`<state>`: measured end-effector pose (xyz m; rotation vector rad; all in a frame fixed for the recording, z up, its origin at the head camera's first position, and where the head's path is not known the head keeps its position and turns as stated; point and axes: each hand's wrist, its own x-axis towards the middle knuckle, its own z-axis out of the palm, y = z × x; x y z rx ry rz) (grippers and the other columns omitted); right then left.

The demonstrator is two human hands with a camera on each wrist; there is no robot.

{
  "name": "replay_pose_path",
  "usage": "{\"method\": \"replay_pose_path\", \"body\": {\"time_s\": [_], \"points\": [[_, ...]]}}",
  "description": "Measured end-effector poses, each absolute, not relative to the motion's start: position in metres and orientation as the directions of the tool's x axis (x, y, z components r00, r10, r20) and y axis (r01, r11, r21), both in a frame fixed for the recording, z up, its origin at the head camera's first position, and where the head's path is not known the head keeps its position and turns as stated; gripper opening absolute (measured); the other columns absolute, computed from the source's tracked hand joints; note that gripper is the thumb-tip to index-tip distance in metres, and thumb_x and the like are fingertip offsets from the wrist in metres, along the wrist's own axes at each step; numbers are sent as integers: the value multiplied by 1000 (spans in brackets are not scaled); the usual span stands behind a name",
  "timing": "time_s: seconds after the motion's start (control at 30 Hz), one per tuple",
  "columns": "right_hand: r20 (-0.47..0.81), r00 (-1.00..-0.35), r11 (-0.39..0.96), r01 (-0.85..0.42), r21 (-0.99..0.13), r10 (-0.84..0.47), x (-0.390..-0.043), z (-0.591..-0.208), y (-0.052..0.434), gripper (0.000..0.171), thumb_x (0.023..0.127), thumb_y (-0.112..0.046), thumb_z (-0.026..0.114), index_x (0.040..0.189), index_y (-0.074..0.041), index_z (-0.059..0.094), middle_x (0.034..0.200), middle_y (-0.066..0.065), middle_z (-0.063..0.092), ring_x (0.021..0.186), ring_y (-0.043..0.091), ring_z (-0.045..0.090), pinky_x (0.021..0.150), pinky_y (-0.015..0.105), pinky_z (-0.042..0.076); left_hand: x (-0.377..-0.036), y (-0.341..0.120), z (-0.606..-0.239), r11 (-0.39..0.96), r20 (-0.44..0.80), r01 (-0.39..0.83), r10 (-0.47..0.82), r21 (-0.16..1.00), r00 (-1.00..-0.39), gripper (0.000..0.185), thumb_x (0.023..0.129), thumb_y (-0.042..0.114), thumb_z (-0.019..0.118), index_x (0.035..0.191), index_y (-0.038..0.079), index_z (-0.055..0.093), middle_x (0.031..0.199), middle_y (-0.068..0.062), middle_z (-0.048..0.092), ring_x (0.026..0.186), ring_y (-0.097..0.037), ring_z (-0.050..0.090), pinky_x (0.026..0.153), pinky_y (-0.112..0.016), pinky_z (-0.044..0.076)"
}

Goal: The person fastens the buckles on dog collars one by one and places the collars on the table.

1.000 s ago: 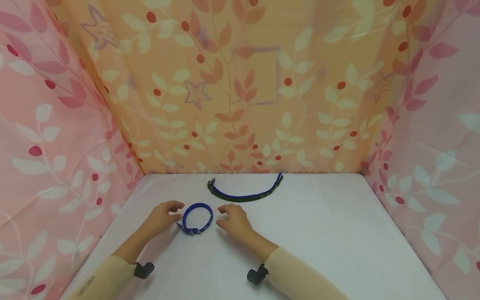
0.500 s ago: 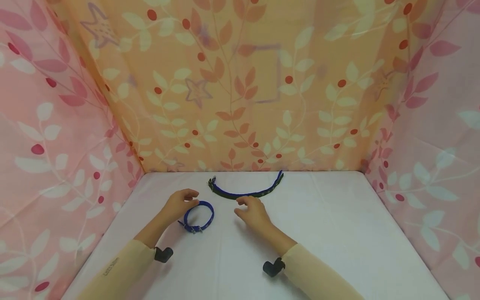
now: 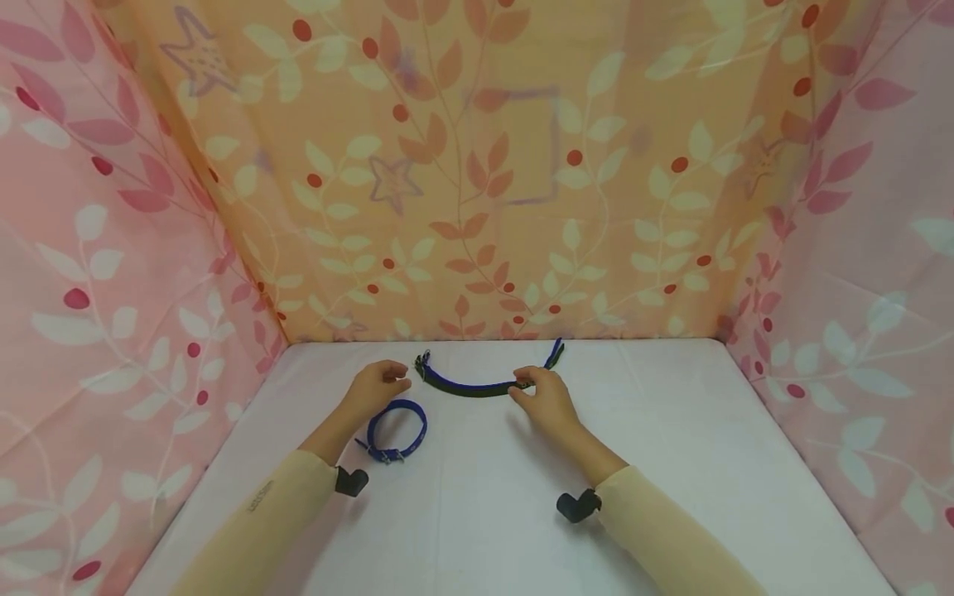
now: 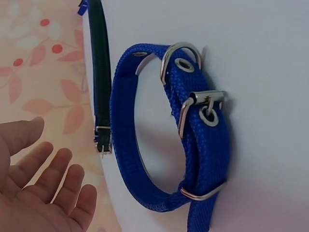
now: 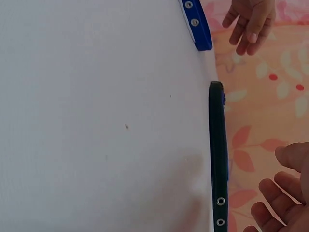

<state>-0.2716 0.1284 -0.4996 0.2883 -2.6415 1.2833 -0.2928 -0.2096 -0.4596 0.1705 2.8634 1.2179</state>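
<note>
At 12 o'clock on the white tabletop (image 3: 484, 513), far edge, dark green collar (image 3: 477, 392) w/ blue along its far side lies unfastened in a shallow curve; buckle end approx. 10 o'clock, free ends approx. 2 o'clock, dark and blue tips slightly apart. Metal eyelets obs'd toward free end. Blue collar (image 3: 390, 455) at approx. 8 o'clock of same, fastened in a loop and standing on its edge; buckle at loop's 6 o'clock, loose tail at 8. D-ring, eyelets and metal keeper noted in L wrist view. L hand (image 3: 374, 391): just beyond blue collar, approx. 11 o'clock of it; fingers parted, loosely bent, grip nil. R hand (image 3: 550, 399): by dark green collar's R part, approx. 4 o'clock of its middle; thumb and fingers spread, relaxed, grip nil; R wrist view shows fingertips clear of strap. Beige sleeves (image 3: 671, 530) on both arms, blk. device (image 3: 578, 506) at each cuff. Floral cloth (image 3: 522, 240) at 12 o'clock, orange; pink at 9 and 3.
</note>
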Motion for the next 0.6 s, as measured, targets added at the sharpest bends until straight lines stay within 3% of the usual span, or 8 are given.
{"method": "replay_pose_path", "body": {"time_s": [0.2,0.6], "points": [[292,-954,635,-271,-724,-73,-288,-496,157,38,95,-23,74,126,-2,68,116,11,73,116,32,61,105,52,46,-310,-206,-467,691,24,77,86,719,-996,41,98,24,71,130,-1,64,129,-20,66,121,-38,58,104,-51,49],[227,-971,673,-218,-707,-76,-326,-511,209,50,91,-25,78,133,-2,64,128,18,67,122,40,56,106,55,43,-345,-219,-469,715,-94,112,241,690,-966,55,97,24,71,144,0,54,145,-24,55,135,-43,48,113,-56,40]]}}
